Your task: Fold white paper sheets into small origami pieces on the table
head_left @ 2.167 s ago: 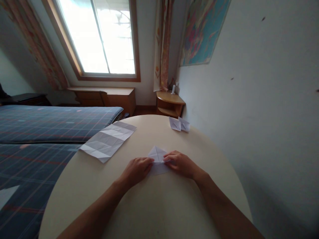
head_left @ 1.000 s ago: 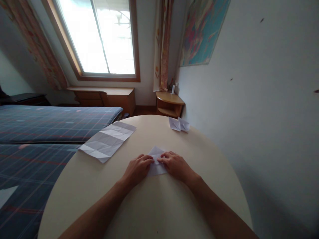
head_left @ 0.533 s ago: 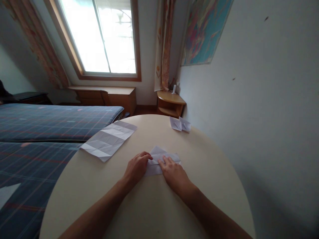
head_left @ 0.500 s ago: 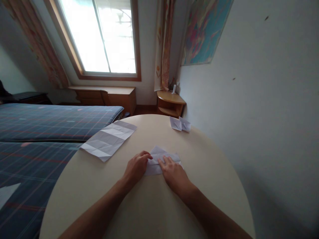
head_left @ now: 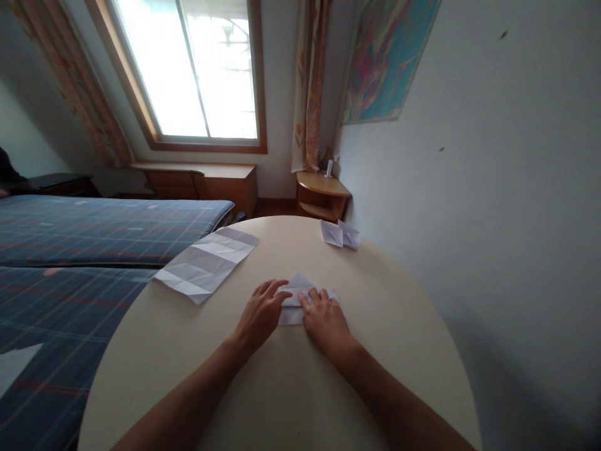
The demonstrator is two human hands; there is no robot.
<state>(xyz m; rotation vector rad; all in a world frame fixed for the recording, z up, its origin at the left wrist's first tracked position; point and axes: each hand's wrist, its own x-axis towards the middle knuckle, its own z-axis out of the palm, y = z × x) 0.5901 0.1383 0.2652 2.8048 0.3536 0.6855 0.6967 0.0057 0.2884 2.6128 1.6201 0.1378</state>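
A partly folded sheet of white paper lies on the round cream table, its pointed end turned away from me. Beside its left edge is my left hand, thumb and forefinger apart at the paper. My right hand lies on the paper's right part with fingers spread and pressing down, hiding much of that side. Farther off to the left rests a creased white sheet. Two small folded paper pieces stand side by side near the table's far right edge.
A bed with a blue plaid cover borders the table on the left, with another white sheet on it. The white wall runs along the right. A wooden corner stand is beyond the far edge.
My left thumb and forefinger have parted at the paper's left edge. The right hand has shifted slightly, its fingers more spread. The folded paper has moved slightly.
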